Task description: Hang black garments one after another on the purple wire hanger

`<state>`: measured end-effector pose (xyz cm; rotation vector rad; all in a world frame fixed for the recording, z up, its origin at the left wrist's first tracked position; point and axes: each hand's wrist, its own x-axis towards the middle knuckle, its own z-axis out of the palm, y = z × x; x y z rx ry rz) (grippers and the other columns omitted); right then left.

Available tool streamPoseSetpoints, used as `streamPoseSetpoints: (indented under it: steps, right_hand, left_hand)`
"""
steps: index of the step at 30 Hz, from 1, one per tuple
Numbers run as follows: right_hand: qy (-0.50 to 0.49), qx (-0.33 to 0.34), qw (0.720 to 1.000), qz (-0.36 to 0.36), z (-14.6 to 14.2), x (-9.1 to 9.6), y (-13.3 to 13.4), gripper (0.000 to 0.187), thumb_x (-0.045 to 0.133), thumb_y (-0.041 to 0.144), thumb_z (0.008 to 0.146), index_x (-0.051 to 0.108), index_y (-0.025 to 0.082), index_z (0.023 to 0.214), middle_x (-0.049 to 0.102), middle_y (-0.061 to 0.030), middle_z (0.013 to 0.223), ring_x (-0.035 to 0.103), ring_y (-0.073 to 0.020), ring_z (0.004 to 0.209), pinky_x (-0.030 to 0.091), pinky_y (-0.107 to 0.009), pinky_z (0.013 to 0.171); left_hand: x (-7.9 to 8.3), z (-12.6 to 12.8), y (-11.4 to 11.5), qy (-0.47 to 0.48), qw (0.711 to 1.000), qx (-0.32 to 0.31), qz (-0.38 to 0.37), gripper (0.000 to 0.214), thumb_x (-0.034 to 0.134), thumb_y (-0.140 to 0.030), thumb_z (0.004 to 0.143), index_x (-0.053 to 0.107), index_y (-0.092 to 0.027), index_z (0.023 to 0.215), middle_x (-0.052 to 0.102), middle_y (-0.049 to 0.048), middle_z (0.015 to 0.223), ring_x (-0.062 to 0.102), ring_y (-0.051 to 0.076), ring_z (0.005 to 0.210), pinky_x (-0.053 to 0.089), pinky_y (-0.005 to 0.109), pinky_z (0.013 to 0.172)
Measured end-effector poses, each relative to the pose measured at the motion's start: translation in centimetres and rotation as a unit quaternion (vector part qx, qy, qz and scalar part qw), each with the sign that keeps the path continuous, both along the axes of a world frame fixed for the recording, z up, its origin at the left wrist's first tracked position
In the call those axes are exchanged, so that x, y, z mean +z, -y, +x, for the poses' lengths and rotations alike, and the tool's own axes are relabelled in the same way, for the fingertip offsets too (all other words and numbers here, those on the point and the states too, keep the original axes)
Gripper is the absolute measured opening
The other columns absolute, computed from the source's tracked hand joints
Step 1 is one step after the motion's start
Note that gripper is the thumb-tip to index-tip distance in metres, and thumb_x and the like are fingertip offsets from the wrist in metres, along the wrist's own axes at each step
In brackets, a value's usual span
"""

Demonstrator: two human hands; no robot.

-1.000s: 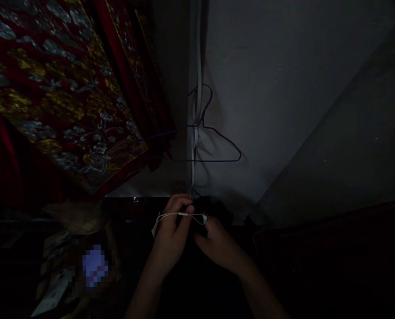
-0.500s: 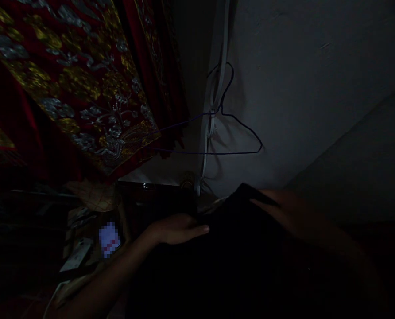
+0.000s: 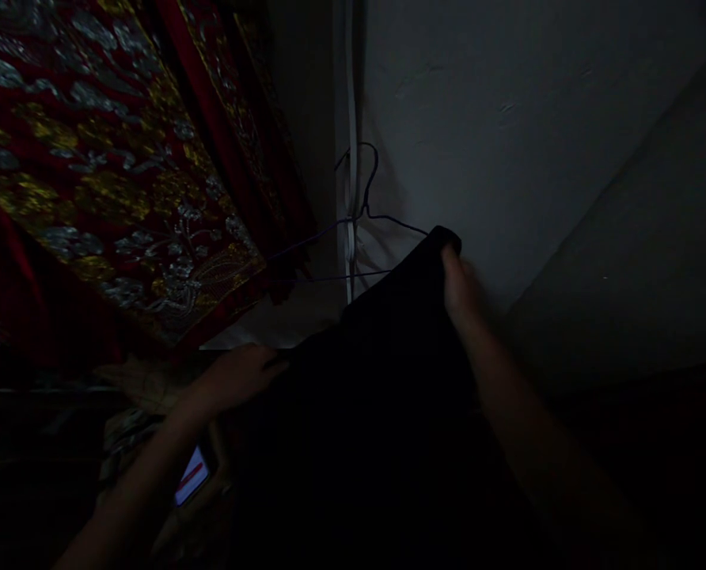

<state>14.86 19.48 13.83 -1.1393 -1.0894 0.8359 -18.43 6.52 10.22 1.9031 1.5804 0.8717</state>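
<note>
A black garment [image 3: 382,380] spreads between my two hands, too dark to show its kind. My right hand [image 3: 463,289] is closed on its upper right corner, which lies over the right end of a thin purple clothes hanger [image 3: 397,222]. Lower down, my left hand [image 3: 243,376] is closed around the garment's left edge, apart from the hanger. The hanger's hook goes around a pale strip or cable [image 3: 351,95] running down the wall. Garment folds hide the hanger's right tip.
Red cloth [image 3: 145,198] with gold and silver embroidery hangs at the left, touching or overlapping the hanger's left end. A lit phone [image 3: 191,477] lies low at the left behind my forearm. The grey wall [image 3: 477,142] rises behind the hanger. The lower part is very dark.
My right hand has raised the garment's corner up onto the hanger's right end. My left hand has moved left and slightly up with the other edge, so the garment is spread wider.
</note>
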Motion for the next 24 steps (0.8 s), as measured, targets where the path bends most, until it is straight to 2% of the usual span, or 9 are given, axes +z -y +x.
streamPoseSetpoints:
  steps: [3,5,7,9,12,15,17,20,24]
  right_hand:
    - [0.067,0.068,0.995,0.009,-1.6,-0.9,-1.4,0.06,0.051,0.077,0.084,0.06,0.02,0.067,0.054,-0.0014,0.057,0.057,-0.0181,0.062,0.043,-0.028,0.054]
    - [0.126,0.111,0.986,0.013,-2.3,-1.6,-1.9,0.063,0.049,0.08,0.083,0.054,0.022,0.059,0.048,0.0007,0.052,0.051,-0.016,0.056,0.039,-0.027,0.052]
    - [0.171,0.107,0.979,0.013,-2.1,-2.2,-2.2,0.063,0.05,0.078,0.082,0.044,0.023,0.052,0.039,0.0027,0.048,0.042,-0.0132,0.05,0.033,-0.027,0.048]
    - [0.198,0.078,0.977,0.015,-0.9,-2.5,-2.3,0.063,0.053,0.076,0.081,0.037,0.024,0.05,0.034,0.0039,0.047,0.035,-0.0113,0.047,0.026,-0.028,0.046]
    - [0.239,0.037,0.97,0.026,1.9,-2.6,-1.7,0.062,0.056,0.075,0.079,0.036,0.024,0.05,0.032,0.0044,0.048,0.032,-0.0101,0.045,0.021,-0.027,0.043]
    - [0.286,0.02,0.957,0.051,4.2,-2.2,0.0,0.058,0.057,0.071,0.081,0.042,0.022,0.052,0.036,0.0033,0.049,0.036,-0.0102,0.046,0.021,-0.026,0.043]
    - [0.303,0.015,0.951,0.061,5.1,-1.5,1.4,0.056,0.058,0.066,0.082,0.044,0.021,0.052,0.039,0.0024,0.048,0.037,-0.0102,0.046,0.021,-0.025,0.042]
    - [0.303,0.029,0.951,0.057,5.6,-0.5,3.1,0.056,0.061,0.064,0.081,0.045,0.021,0.05,0.042,0.0013,0.048,0.04,-0.0103,0.045,0.023,-0.024,0.04]
    - [0.282,0.085,0.955,0.03,5.4,0.1,4.4,0.055,0.063,0.065,0.08,0.047,0.02,0.051,0.044,0.0011,0.048,0.042,-0.0107,0.044,0.023,-0.023,0.038]
  left_hand:
    - [-0.6,-2.7,-1.8,0.025,0.998,0.046,0.035,0.009,0.078,-0.031,0.073,0.072,-0.026,0.068,0.071,0.0053,0.067,0.069,0.026,0.067,0.05,0.032,0.072]
    - [0.0,-3.6,-2.6,-0.014,0.998,0.014,0.057,0.009,0.073,-0.03,0.075,0.071,-0.026,0.067,0.072,0.0059,0.073,0.069,0.026,0.07,0.052,0.034,0.077]
    - [1.3,-3.8,-3.0,-0.041,0.995,-0.022,0.088,0.011,0.067,-0.031,0.079,0.073,-0.026,0.071,0.075,0.0077,0.086,0.071,0.028,0.083,0.053,0.036,0.085]
    - [2.6,-3.4,-3.0,-0.026,0.993,-0.024,0.117,0.014,0.066,-0.035,0.082,0.075,-0.025,0.077,0.075,0.0103,0.1,0.07,0.032,0.102,0.05,0.04,0.1]
    - [4.2,-1.9,-2.5,0.044,0.99,-0.005,0.136,0.017,0.071,-0.038,0.081,0.073,-0.023,0.072,0.073,0.0147,0.117,0.06,0.036,0.124,0.033,0.047,0.118]
    - [5.5,0.2,-1.6,0.129,0.979,-0.019,0.155,0.019,0.077,-0.036,0.079,0.071,-0.022,0.068,0.063,0.016,0.138,0.051,0.038,0.136,0.028,0.051,0.121]
    - [6.3,1.2,-1.4,0.131,0.974,-0.045,0.181,0.014,0.076,-0.031,0.079,0.071,-0.021,0.07,0.056,0.0137,0.148,0.048,0.038,0.139,0.029,0.053,0.121]
    - [7.3,1.7,-2.2,0.099,0.966,-0.037,0.236,0.003,0.073,-0.022,0.078,0.074,-0.022,0.081,0.053,0.0101,0.151,0.044,0.037,0.142,0.024,0.053,0.123]
    - [8.3,1.9,-4.2,0.021,0.956,0.019,0.29,0.018,0.062,-0.017,0.082,0.074,-0.022,0.095,0.065,0.0087,0.132,0.051,0.033,0.134,0.03,0.048,0.119]
